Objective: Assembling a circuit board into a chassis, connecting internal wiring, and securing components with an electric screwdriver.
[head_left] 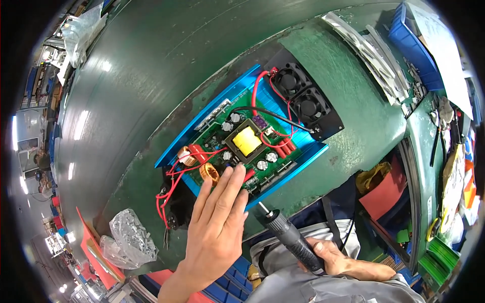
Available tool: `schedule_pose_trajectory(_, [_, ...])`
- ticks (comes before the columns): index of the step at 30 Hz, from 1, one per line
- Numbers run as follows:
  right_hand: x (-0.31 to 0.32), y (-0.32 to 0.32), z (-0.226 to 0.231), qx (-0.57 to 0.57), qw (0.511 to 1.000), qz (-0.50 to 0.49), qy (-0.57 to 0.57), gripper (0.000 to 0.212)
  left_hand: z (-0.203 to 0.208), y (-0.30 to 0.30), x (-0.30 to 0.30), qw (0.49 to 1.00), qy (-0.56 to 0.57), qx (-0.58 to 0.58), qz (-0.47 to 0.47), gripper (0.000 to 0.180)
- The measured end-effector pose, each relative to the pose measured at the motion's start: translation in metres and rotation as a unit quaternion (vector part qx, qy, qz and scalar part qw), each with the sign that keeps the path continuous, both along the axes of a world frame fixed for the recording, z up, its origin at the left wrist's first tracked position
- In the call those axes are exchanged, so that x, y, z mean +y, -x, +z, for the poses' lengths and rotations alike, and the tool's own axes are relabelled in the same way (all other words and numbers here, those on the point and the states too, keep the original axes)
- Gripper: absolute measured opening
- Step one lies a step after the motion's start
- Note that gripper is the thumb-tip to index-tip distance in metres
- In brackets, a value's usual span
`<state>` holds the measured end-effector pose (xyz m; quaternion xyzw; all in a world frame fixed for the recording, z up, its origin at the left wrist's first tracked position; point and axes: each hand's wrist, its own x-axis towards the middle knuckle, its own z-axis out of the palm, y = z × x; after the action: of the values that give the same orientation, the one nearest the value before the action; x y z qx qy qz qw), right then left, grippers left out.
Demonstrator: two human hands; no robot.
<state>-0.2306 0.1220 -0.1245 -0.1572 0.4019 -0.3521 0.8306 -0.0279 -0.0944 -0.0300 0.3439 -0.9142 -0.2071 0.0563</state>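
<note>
A blue metal case (pixel 316 151) lies slantwise on the green bench, its open top showing a green circuit board with a yellow transformer (pixel 247 141), copper coils (pixel 208 173) and red wires. At its far right end a black panel (pixel 333 121) carries two fans (pixel 311 107); a dark end panel (pixel 181 204) lies at the near left. My left hand (pixel 217 222) reaches over the near edge with fingers stretched out flat above the board; whether they touch it is unclear. My right hand (pixel 328 256) grips a black electric screwdriver (pixel 293 240), its bit pointing up-left beside the case.
A clear plastic bag (pixel 129 240) sits at the left next to a red folder (pixel 96 252). Metal strips (pixel 369 55) and a blue bin (pixel 411 45) stand at the far right. An open drawer (pixel 386 189) juts out at the right.
</note>
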Motion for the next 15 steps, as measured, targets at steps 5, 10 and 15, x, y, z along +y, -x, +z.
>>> schedule_pose_trajectory(5, [-0.004,-0.004,-0.006,-0.044,0.997,-0.004,-0.056,0.092,0.001,0.003,-0.001,1.0,0.01,0.001,0.0,0.03])
schedule_pose_trajectory(10, [-0.008,0.003,-0.004,-0.16,0.983,0.003,-0.087,0.094,-0.003,0.004,0.002,0.999,0.049,0.019,-0.002,0.029])
schedule_pose_trajectory(15, [-0.016,0.021,0.014,0.294,0.946,0.078,0.112,0.089,-0.014,0.008,0.01,0.994,0.096,0.042,0.02,0.026])
